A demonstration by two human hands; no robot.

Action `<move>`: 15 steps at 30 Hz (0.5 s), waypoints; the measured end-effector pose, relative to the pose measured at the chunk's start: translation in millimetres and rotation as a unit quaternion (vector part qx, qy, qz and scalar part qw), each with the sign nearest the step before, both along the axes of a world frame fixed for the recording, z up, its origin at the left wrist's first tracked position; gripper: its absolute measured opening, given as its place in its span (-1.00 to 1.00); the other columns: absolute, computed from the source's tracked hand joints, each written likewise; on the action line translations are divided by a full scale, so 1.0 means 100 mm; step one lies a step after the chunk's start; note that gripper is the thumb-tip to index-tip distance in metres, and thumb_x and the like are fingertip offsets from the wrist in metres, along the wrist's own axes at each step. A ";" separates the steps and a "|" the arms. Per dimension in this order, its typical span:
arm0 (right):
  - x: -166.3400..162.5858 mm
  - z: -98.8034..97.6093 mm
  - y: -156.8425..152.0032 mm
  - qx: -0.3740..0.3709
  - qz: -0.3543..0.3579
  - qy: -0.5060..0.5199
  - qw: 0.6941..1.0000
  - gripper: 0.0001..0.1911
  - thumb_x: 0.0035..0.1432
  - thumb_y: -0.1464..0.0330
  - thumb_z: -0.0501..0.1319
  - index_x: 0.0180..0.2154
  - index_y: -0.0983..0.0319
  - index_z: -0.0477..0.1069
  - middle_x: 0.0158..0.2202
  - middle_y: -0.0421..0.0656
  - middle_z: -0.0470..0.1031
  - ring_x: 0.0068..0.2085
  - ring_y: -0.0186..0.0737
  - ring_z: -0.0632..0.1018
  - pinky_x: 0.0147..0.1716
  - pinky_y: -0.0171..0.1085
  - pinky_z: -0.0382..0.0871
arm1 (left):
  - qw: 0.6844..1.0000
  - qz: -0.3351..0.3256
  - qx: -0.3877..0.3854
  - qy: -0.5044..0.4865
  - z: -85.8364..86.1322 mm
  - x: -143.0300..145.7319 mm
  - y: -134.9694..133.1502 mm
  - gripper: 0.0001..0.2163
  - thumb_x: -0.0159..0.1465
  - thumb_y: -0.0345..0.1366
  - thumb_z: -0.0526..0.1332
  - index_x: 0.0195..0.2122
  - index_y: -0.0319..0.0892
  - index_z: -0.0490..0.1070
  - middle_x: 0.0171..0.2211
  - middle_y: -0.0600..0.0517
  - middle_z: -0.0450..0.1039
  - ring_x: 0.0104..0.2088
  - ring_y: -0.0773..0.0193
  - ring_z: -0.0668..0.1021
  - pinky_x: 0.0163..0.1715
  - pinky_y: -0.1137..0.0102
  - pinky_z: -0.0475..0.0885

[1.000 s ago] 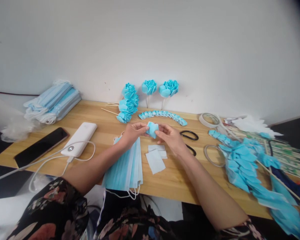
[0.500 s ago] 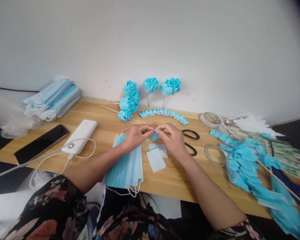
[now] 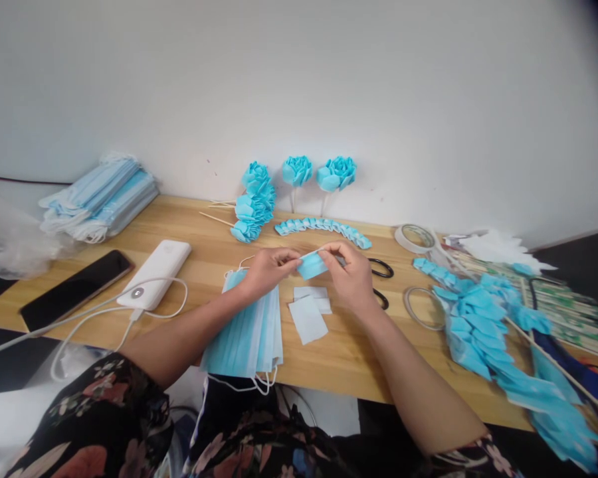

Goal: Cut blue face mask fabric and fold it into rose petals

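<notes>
Both hands meet over the middle of the wooden table (image 3: 343,355). My left hand (image 3: 269,269) and my right hand (image 3: 349,275) each pinch one end of a small folded blue piece of mask fabric (image 3: 312,265), held just above the table. Below it lie small cut white and pale blue fabric squares (image 3: 309,313). A stack of blue face masks (image 3: 252,332) lies under my left forearm at the near edge.
Black scissors (image 3: 380,279) and two tape rolls (image 3: 416,237) lie right of my hands. Blue fabric roses (image 3: 299,172) lean on the wall above a row of folded petals (image 3: 323,229). Petal pile (image 3: 483,322) at right; power bank (image 3: 154,264), phone (image 3: 72,289), mask stack (image 3: 99,199) at left.
The blue piece was held up open between my fingers; my hands closed together over it, and now they hold it folded narrower by its two ends, slightly further left.
</notes>
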State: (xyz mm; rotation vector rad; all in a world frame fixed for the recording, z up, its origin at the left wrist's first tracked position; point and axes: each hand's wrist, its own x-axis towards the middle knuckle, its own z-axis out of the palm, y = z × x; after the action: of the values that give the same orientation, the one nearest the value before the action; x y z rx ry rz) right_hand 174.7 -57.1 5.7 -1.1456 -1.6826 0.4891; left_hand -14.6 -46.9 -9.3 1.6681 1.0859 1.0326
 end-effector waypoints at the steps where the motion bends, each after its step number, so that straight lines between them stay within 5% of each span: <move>1: 0.00 0.00 0.00 0.000 0.000 0.003 1.000 -0.89 0.22 0.31 0.21 -0.33 0.19 0.46 -0.34 -0.20 0.54 -0.31 -0.23 0.52 -0.26 -0.25 0.37 | 1.000 0.000 0.001 0.003 0.01 0.00 0.00 -0.81 0.22 -0.22 0.23 -0.33 -0.23 0.56 -0.44 0.01 0.57 -0.47 0.38 0.52 -0.48 0.50 0.39; 9: 0.00 0.02 -0.01 -0.013 -0.002 0.014 1.000 -0.87 0.21 0.28 0.21 -0.35 0.19 0.46 -0.35 -0.19 0.55 -0.32 -0.20 0.52 -0.28 -0.23 0.38 | 0.999 0.000 0.040 0.013 0.09 0.01 -0.03 -0.83 0.23 -0.26 0.22 -0.37 -0.23 0.54 -0.40 -0.01 0.59 -0.40 0.33 0.56 -0.39 0.46 0.42; 15: -0.02 0.04 -0.04 0.069 0.026 -0.101 0.992 -0.84 0.27 0.28 0.17 -0.35 0.13 0.47 -0.36 -0.16 0.55 -0.26 -0.12 0.51 -0.21 -0.14 0.36 | 0.998 0.017 0.065 -0.005 0.19 0.00 -0.05 -0.70 0.18 -0.26 0.29 -0.06 -0.20 0.53 -0.13 -0.13 0.59 -0.20 0.20 0.60 -0.52 0.50 0.38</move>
State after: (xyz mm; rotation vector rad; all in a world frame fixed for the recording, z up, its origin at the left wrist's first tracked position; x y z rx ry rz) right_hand 172.9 -60.6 9.3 -1.0822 -1.8941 0.2899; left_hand -14.6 -51.7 9.7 1.7516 1.0625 1.1539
